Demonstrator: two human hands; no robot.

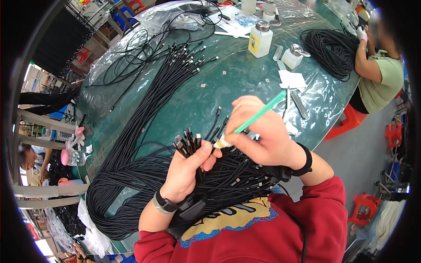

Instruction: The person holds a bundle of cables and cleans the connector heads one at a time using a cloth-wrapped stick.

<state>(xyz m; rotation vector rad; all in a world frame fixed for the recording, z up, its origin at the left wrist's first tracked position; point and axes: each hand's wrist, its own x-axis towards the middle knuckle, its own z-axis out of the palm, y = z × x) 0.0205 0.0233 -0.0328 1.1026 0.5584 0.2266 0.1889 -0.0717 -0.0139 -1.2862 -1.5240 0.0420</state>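
Black cables (188, 143), several, one brush (260, 111), in two hands (183, 173)

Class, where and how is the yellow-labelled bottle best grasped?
Grip the yellow-labelled bottle around its body, below the metal cap, coming from the wearer's side: it stands upright, its flat sides should suit thumb and fingers, and that approach looks unobstructed.

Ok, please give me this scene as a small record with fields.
left hand: grips a bunch of black cable ends with metal connectors
right hand: holds a slim green stick, its pale tip near the left fingertips
work surface: glossy green tabletop
far side: square white bottle with metal cap and yellow label
far right: coil of black cable, beside a person in light green
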